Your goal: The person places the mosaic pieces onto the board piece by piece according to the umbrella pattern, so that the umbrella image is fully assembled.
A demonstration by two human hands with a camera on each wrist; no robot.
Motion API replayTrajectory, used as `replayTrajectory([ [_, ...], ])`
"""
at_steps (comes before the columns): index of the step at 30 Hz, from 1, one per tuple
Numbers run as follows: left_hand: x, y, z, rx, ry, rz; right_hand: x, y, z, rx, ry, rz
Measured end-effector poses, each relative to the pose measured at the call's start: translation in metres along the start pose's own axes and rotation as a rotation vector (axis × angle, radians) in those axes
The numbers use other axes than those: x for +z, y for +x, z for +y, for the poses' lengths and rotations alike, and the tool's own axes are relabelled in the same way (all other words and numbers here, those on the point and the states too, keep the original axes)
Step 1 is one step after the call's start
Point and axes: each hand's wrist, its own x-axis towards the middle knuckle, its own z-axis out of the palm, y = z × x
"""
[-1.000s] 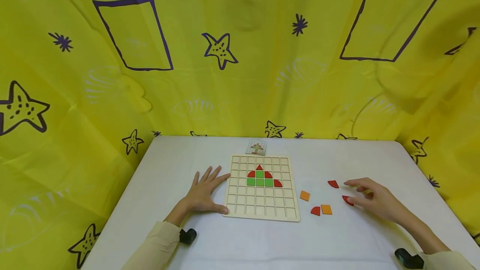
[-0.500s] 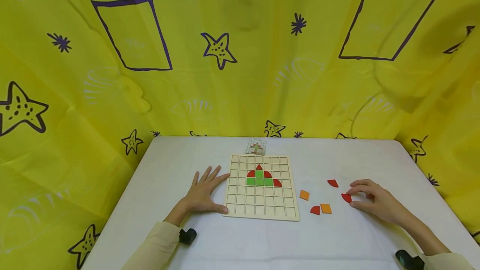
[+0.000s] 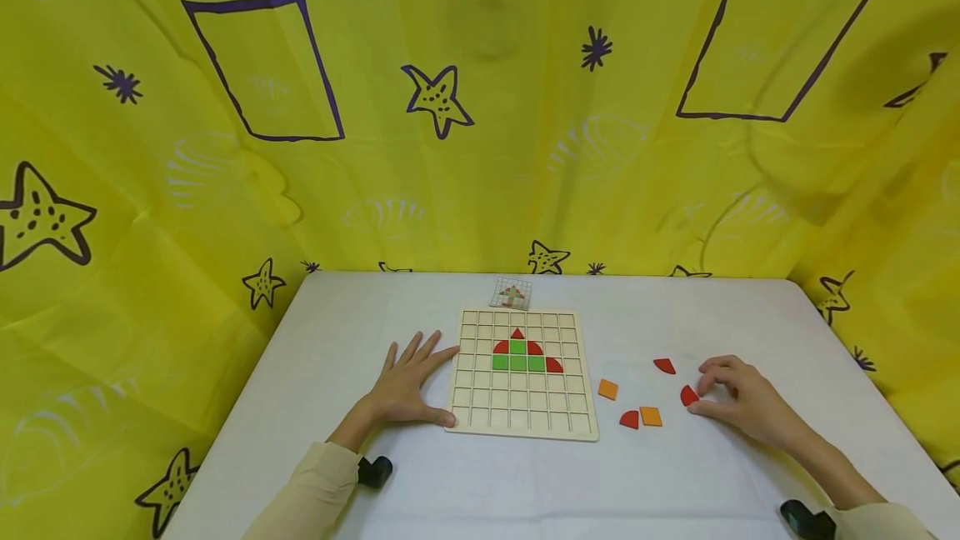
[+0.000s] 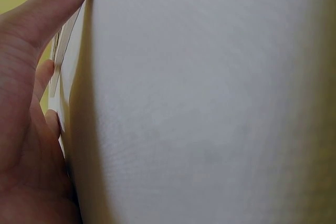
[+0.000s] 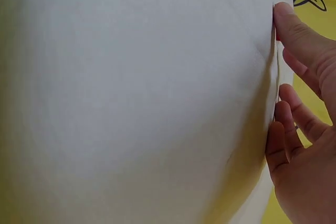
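Lying just left of the right hand (image 3: 744, 400), a small red quarter-round piece (image 3: 687, 396) is sitting at the tips of thumb and forefinger — the two are pinching its right-hand part. Whether it is resting flat on the white tablecloth (image 3: 562, 486) or hanging slightly above is not showing clearly; in the right wrist view only a sliver of red is peeping past the thumb. Its shape is offering no real long axis, and which way its rounded edge is facing is too small to read.

The wooden board (image 3: 519, 402) is lying well to the left of the pinched piece, with two orange squares (image 3: 651, 417) and a loose red quarter (image 3: 630, 420) lying between; a farther red quarter (image 3: 664, 366) is lying up and to the left. The right hand is plainly being the nearer one to all of these.

Across the board, the left hand (image 3: 405, 390) is spreading its fingers apart and gripping nothing — its thumb is touching the near left corner, its forefinger meeting the left edge. The lower row of green squares (image 3: 518, 363) is ending at the right in a set red quarter (image 3: 553, 366), while the cell at its left end is showing bare wood.
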Motion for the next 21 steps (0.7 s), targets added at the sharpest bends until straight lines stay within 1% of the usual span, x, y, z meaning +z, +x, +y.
replayTrajectory([
  [4, -0.0004, -0.0007, 0.0003, 0.002, -0.004, -0.002, -0.0032, -0.0005, 0.0016, -0.023, -0.006, -0.028],
  [7, -0.0001, -0.0005, -0.0001, 0.000, -0.001, -0.002, -0.0059, 0.0001, 0.0035, -0.077, -0.025, -0.037],
  [11, 0.0000, 0.0001, -0.0008, -0.004, 0.002, -0.004, -0.0079, 0.0011, 0.0055, -0.124, -0.044, -0.040],
  [17, -0.0012, 0.0003, 0.0010, 0.005, -0.007, 0.011, -0.0086, 0.0006, 0.0050, -0.087, -0.060, -0.059],
  [21, -0.0014, 0.0004, 0.0013, 0.007, -0.009, 0.008, -0.0088, 0.0003, 0.0049, -0.067, -0.060, -0.073],
])
